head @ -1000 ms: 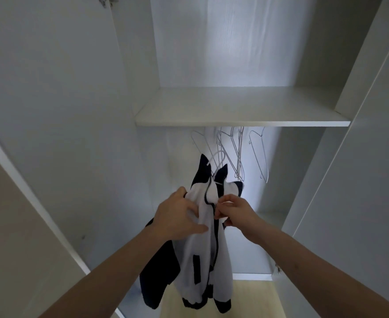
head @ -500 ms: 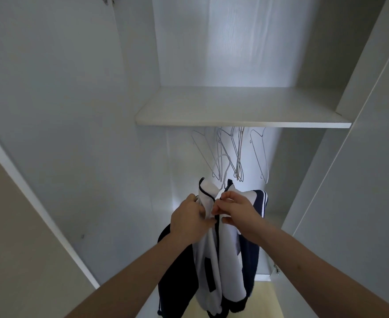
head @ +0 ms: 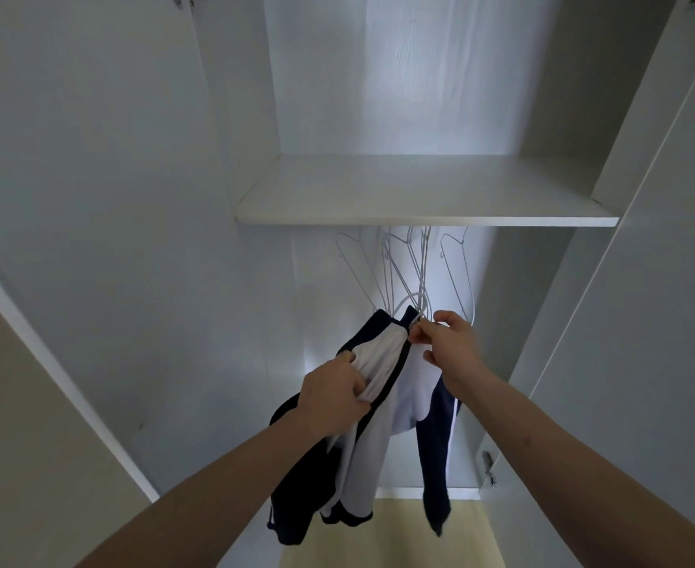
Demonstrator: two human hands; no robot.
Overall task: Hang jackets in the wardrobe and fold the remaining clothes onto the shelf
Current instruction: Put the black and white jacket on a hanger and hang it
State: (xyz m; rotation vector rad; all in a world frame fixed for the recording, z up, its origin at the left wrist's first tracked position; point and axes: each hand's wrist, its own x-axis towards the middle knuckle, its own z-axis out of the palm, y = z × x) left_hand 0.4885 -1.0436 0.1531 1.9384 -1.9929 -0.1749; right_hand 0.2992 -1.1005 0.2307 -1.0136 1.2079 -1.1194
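In the lower centre of the frame, below the shelf [head: 419, 190], one navy-and-white jacket [head: 382, 407] hangs between two hands inside the open wardrobe [head: 112, 198].

Change noted: half a second ago both hands met at the collar, close together. Now they stand apart, and the jacket front hangs more open, one sleeve dangling free at lower right. Judgement: the collar is being settled on a hanger and the zip area dressed; the garment appears near hung but is not released.

Left to right:
- Left door panel, lower left of frame: beige outer face, white edge.
- Left hand [head: 333, 393], lower centre: fingers curled, gripping the white front panel beside the dark zip band.
- Jacket: collar uppermost, touching the lowest wire hanger; hem just above the wood-toned floor strip [head: 432, 526] in the picture.
- Right hand [head: 446, 342], centre right: thumb and forefinger pinching a small item at the collar top, probably the zip pull or the hanger wire; which one cannot be told.
- Wire hangers [head: 411, 264], under the shelf: roughly five or six, overlapping, exact count uncertain. The rail is hidden behind the shelf edge.
- Door hinge [head: 488, 469], lower right: one in view here.

Count: one jacket, two hands, one shelf bearing nothing visible. No other clothes in view; folding not yet begun.
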